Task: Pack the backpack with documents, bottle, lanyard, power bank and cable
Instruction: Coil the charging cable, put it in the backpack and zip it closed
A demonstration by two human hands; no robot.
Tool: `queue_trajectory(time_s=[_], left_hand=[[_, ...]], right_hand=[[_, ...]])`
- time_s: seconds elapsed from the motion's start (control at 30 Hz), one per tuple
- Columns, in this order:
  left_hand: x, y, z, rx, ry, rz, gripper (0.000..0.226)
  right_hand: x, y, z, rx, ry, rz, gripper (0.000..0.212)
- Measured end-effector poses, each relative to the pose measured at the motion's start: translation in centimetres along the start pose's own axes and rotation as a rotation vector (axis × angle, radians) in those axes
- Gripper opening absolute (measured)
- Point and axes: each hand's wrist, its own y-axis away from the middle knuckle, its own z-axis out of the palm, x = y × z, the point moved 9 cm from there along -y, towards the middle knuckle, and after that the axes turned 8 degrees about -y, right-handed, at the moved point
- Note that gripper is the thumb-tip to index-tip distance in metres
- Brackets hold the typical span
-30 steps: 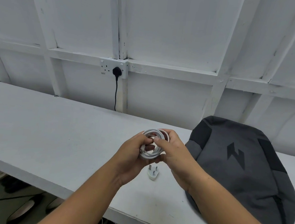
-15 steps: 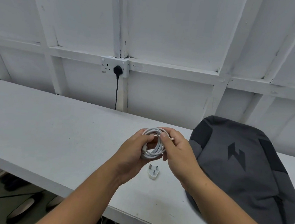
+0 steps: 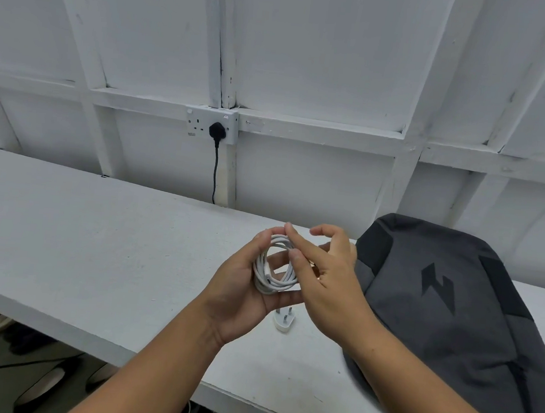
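Head view: the white cable (image 3: 276, 266) was wound in a small coil and held above the worktop (image 3: 97, 240), near the backpack (image 3: 447, 307). The left grip (image 3: 241, 289) was curled round the coil. The right grip (image 3: 327, 277) pinched its upper strands between thumb and forefinger, other fingers spread. A white plug (image 3: 284, 321) lay below on the worktop. Step in hand, as judged: securing the coil. No opening showed on the backpack, so the next move called for opening it, then stowing the coil intact.
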Motion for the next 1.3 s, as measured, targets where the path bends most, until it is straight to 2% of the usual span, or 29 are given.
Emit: queue_trajectory(time_s=[0.13,0.27,0.43,0.5,0.57,0.6,0.7,0.77,0.87,0.97,1.07,1.13,1.23,1.3], left_hand=[[0.3,-0.4,0.3,0.001,0.002,0.037,0.038],[-0.1,-0.9,-0.1,0.037,0.054,0.016,0.045],[-1.8,-0.9,-2.3,0.107,0.067,-0.009,0.041],[-2.8,-0.8,-3.6,0.146,0.067,-0.024,0.04],[-3.7,-0.7,-5.0,0.183,0.073,-0.039,0.042],[-4.1,-0.6,-5.8,0.205,0.071,-0.048,0.044],[-5.4,-0.6,-8.2,0.279,0.047,-0.08,0.045],[-6.3,-0.5,-9.5,0.322,0.05,-0.105,0.044],[-7.3,-0.3,-11.2,0.363,0.059,-0.132,0.042],[-7.7,-0.3,-12.4,0.372,0.063,-0.139,0.043],[-7.8,-0.3,-12.9,0.371,0.064,-0.143,0.043],[-7.9,-0.5,-13.0,0.359,0.069,-0.147,0.042],[-8.1,-0.7,-13.0,0.346,0.052,-0.156,0.042],[-8.4,-0.8,-13.0,0.347,0.038,-0.165,0.042]], right_hand=[[-0.9,-0.1,-0.2,0.035,0.045,-0.057,0.042],[-0.8,0.0,-0.6,0.102,-0.107,-0.061,0.044],[0.1,0.9,-0.5,0.039,-0.184,-0.051,0.03],[2.3,1.0,-0.9,0.079,-0.256,0.011,0.022],[6.1,0.9,-1.0,0.108,-0.218,0.151,0.018],[8.1,1.0,-0.5,0.07,-0.116,0.223,0.019],[13.0,1.5,2.9,-0.223,0.243,0.322,0.034],[15.0,1.9,5.1,-0.362,0.322,0.35,0.046],[16.5,2.0,7.5,-0.499,0.434,0.369,0.062],[16.9,1.6,8.8,-0.534,0.559,0.326,0.059],[17.0,0.9,8.7,-0.481,0.559,0.308,0.041],[16.9,0.4,7.7,-0.371,0.417,0.347,0.036],[15.8,-0.1,5.0,-0.11,0.109,0.421,0.045],[13.7,-0.5,3.2,0.037,-0.005,0.374,0.047]])
